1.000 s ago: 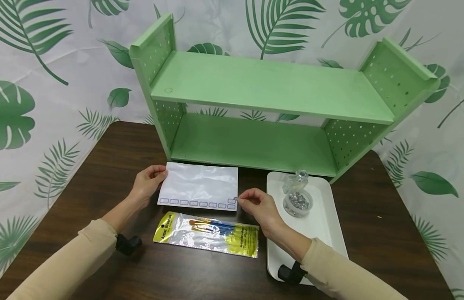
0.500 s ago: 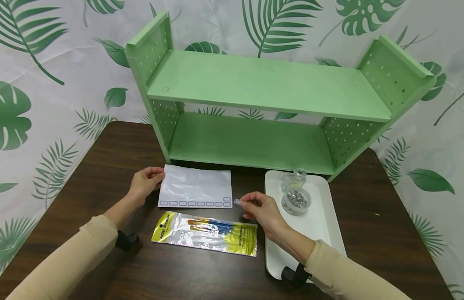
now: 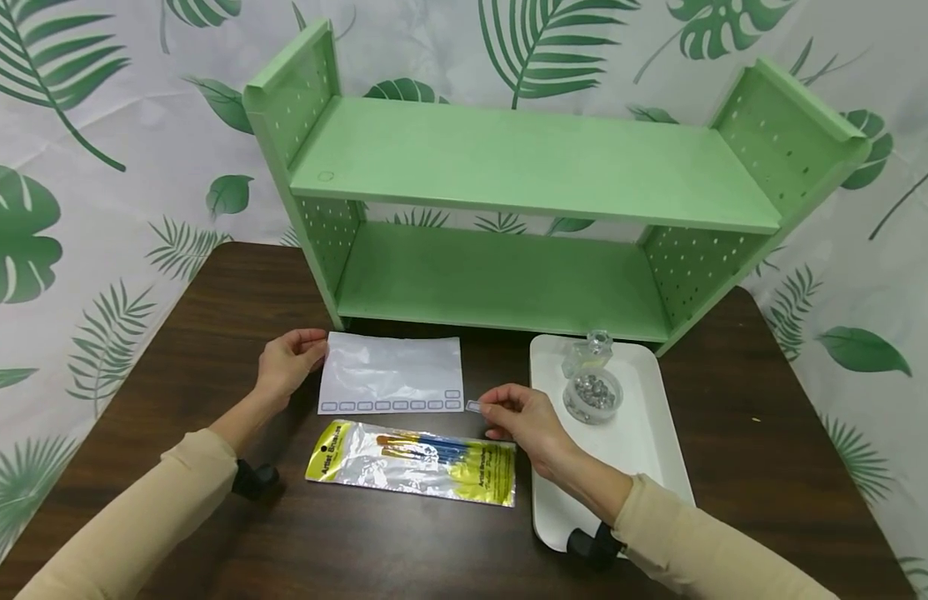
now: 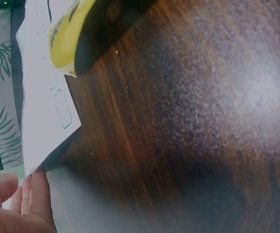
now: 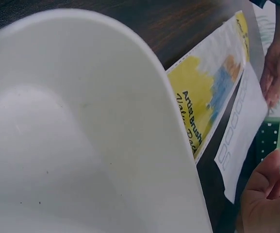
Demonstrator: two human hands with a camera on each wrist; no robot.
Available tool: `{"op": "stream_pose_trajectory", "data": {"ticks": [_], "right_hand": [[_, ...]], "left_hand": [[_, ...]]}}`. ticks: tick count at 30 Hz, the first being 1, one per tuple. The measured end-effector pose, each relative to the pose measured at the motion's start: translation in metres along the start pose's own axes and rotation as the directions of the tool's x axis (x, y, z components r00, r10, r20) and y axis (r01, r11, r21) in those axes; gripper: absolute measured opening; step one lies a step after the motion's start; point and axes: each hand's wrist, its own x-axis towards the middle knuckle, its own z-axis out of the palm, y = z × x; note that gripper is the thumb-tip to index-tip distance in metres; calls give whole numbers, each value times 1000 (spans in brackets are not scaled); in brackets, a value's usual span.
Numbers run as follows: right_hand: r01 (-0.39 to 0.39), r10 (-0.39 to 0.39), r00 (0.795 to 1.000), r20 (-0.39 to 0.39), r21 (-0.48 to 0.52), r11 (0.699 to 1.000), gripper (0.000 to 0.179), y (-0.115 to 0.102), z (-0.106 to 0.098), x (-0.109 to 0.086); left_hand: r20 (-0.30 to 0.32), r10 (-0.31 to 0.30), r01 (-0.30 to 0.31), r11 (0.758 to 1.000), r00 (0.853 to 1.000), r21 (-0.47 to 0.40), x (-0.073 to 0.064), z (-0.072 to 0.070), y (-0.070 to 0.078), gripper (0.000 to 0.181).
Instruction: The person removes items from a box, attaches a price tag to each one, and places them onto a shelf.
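While the left hand [image 3: 286, 364] pinches the left edge of the sheet [image 3: 389, 371], thumb and fingers nearly together, the right hand [image 3: 527, 421] holds a small label [image 3: 473, 406] between thumb and forefinger, remaining fingers bent. Label: just beside the sheet's lower right corner, one end projecting past the fingertips. Whether its underside is sticky: cannot tell. Brush pack [image 3: 411, 462] lies on the near side of the sheet; tray [image 3: 640, 442] to its right; shelf [image 3: 501, 275] behind it.

Handling, my judgement: grip the label by its extreme end only, since more skin contact probably risks curling or fouling it. Hold the sheet steady from the left, and lift the label well off the sheet's corner before turning it, lest it catch.
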Motion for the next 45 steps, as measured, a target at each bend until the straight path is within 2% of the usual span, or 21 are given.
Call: {"op": "stream_pose_trajectory", "data": {"ticks": [3, 5, 7, 9, 11, 13, 15, 17, 18, 21, 25, 28, 31, 34, 38, 41, 45], "right_hand": [[2, -2, 1000, 13, -18, 1000, 10, -2, 0, -1], [1, 0, 1000, 29, -26, 1000, 10, -3, 0, -1], [4, -2, 999, 47, -34, 999, 10, -5, 0, -1], [8, -6, 998, 63, -46, 999, 10, -6, 0, -1], [17, -12, 997, 78, -61, 998, 10, -6, 0, -1], [23, -15, 995, 94, -81, 996, 10, -5, -1, -1], [29, -17, 993, 121, -95, 995, 11, -3, 0, -2], [38, -22, 988, 155, -100, 994, 11, -1, 1, -2], [42, -25, 985, 171, -100, 994, 11, 0, 1, -2], [52, -31, 977, 209, -97, 994, 11, 2, 4, -2], [43, -14, 975, 222, -129, 991, 10, 4, 7, -4], [34, 3, 974, 228, -159, 987, 10, 5, 8, -5], [32, 14, 972, 236, -188, 982, 9, 6, 9, -5], [27, 27, 968, 248, -212, 977, 9, 7, 9, -4], [31, 42, 963, 267, -263, 964, 8, 7, 8, -2], [60, 35, 958, 285, -315, 947, 5, 8, 8, -1], [109, 16, 953, 303, -392, 913, 3, 8, 8, 1]], "left_hand": [[-44, 40, -38, 998, 998, 47, -2, -1, 2, 33], [-78, 91, -83, 992, 993, 97, -5, 0, 4, 31], [-78, 149, -138, 983, 986, 124, -9, 3, 10, 29], [-14, 201, -198, 973, 980, 119, -17, 9, 18, 27], [113, 246, -255, 964, 963, 73, -26, 19, 28, 26], [275, 272, -288, 957, 922, 21, -36, 31, 38, 24], [412, 281, -307, 952, 867, -2, -46, 44, 45, 22], [510, 282, -328, 945, 813, 1, -54, 57, 50, 19], [546, 274, -329, 944, 792, 3, -58, 63, 52, 18], [606, 262, -349, 937, 751, 27, -66, 77, 53, 15], [646, 260, -368, 929, 718, 36, -72, 89, 51, 15], [664, 260, -364, 931, 701, 20, -75, 93, 50, 14], [673, 250, -336, 942, 696, -2, -76, 97, 48, 13], [671, 230, -313, 950, 705, 3, -78, 100, 47, 13], [668, 219, -313, 950, 711, 22, -80, 104, 44, 12], [672, 208, -309, 951, 711, 33, -81, 107, 43, 10], [671, 209, -333, 941, 711, 60, -81, 110, 40, 8]]}}
